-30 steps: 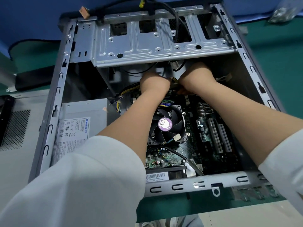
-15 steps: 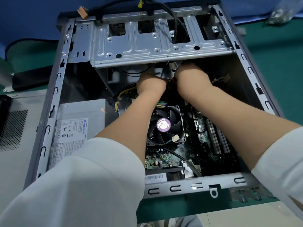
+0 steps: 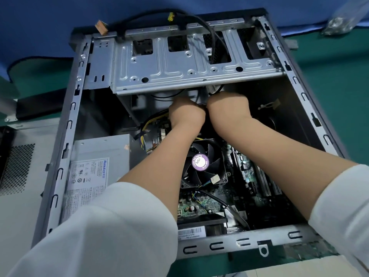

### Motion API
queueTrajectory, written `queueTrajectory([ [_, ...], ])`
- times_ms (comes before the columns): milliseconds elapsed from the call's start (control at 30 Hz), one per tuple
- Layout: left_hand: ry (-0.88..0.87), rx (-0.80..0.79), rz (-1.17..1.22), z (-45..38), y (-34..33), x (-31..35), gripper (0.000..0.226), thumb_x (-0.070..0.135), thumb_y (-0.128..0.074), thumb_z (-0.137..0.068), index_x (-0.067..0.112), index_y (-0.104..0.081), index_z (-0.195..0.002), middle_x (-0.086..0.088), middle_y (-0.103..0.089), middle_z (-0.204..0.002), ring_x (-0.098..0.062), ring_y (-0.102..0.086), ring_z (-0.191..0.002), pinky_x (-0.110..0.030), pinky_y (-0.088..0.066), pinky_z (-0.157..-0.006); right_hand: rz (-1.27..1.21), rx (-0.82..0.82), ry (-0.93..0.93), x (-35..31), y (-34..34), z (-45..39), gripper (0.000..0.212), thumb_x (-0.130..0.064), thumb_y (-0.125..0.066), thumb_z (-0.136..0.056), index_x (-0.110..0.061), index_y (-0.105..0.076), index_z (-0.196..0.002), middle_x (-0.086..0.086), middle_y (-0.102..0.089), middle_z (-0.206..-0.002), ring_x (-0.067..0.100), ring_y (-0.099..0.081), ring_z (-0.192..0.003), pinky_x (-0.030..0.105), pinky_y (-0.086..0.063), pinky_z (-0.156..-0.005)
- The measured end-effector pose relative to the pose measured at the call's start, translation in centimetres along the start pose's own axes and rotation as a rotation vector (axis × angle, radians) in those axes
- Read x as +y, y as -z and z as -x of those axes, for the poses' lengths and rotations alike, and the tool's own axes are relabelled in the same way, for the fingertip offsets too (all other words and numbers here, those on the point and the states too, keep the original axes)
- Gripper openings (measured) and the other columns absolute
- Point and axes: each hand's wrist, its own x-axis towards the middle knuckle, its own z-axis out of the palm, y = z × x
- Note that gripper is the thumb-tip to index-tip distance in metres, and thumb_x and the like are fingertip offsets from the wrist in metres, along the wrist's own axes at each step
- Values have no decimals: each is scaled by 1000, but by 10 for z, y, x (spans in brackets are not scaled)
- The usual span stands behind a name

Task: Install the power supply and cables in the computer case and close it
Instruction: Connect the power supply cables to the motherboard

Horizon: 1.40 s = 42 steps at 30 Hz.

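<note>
The open computer case [image 3: 65,136] lies on its side. The grey power supply [image 3: 99,156] sits in its near left corner, and yellow and black wires [image 3: 151,120] run from it toward the middle. My left hand [image 3: 186,112] and my right hand [image 3: 227,106] are side by side just under the edge of the metal drive cage [image 3: 179,62]. Both are bent into fists with the fingers curled down out of sight. A dark cable bundle [image 3: 204,105] passes between the two fists, and both hands grip it. The CPU fan [image 3: 201,164] lies below my wrists.
The motherboard [image 3: 249,176] fills the case's right half. A black cable [image 3: 211,31] with loose connectors drapes over the case's far edge. The removed side panel [image 3: 18,166] lies at the left. A clear bag [image 3: 339,23] rests on the mat at the far right.
Both hands have moved a little farther in toward the drive cage and closer together. The yellow wires seen between them earlier are now covered.
</note>
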Motion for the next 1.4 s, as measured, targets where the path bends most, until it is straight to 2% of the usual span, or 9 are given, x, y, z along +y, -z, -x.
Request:
queueTrajectory([
  [233,-3,-43,20,8,2,3,17,14,-55,-90,6,-66,-99,-13,-67,-109,-28,-62,-104,-25,-44,-74,-50,-1,-26,4,-4,-2,27,2,-46,-88,0,-60,-112,17,-60,-115,35,-58,-107,33,-36,-68],
  [367,-207,-185,-301,23,22,1,23,11,-50,-91,3,-63,-108,-18,-63,-115,-33,-58,-108,-28,-38,-73,-81,-28,-42,7,-1,-2,29,-1,-48,-88,-2,-58,-116,17,-59,-118,35,-58,-108,34,-40,-72],
  [467,-373,-311,-592,38,48,-6,26,15,-49,-93,9,-64,-113,-13,-64,-115,-31,-59,-106,-34,-47,-83,-111,-57,-63,9,4,-1,31,-2,-50,-87,-3,-58,-117,16,-58,-118,35,-58,-109,37,-46,-77],
  [633,-460,-294,-849,57,89,-23,26,33,-44,-96,21,-64,-108,-7,-64,-107,-30,-60,-100,-37,-50,-81,-169,-132,-94,7,11,2,32,-2,-52,-86,-6,-58,-117,15,-56,-121,34,-57,-110,36,-46,-79],
  [800,-339,-286,-674,54,107,-38,40,46,-43,-96,19,-57,-71,-1,-57,-73,-26,-58,-81,-30,-44,-68,-125,-191,-67,1,19,6,32,-5,-51,-87,-9,-56,-119,12,-54,-122,32,-52,-115,35,-39,-74],
  [967,-210,-264,-548,48,104,-45,25,53,-58,-87,32,-66,-75,0,-67,-89,-24,-62,-87,-34,-52,-79,-75,-351,56,-5,27,9,21,-29,-49,-96,-13,-56,-109,8,-52,-103,30,-54,-100,34,-40,-78],
  [1067,-164,-300,-507,44,104,-47,15,48,-67,-81,35,-67,-73,4,-68,-98,-22,-62,-94,-38,-51,-88,-114,-434,167,0,34,11,39,-42,-49,-96,-8,-54,-115,13,-57,-118,30,-55,-104,27,-40,-78],
  [1200,-124,-330,-558,45,107,-48,25,46,-67,-81,24,-70,-92,1,-67,-93,-24,-63,-92,-39,-52,-88,-150,-496,268,7,40,10,36,-34,-60,-91,-21,-56,-124,3,-58,-124,23,-53,-109,23,-35,-76],
  [1400,-79,-440,-403,50,119,-49,19,38,-70,-80,21,-72,-87,6,-70,-83,-10,-63,-80,-26,-50,-78,-132,-480,304,8,34,6,11,-29,-57,-93,-19,-56,-96,-1,-49,-88,19,-45,-84,26,-31,-62],
])
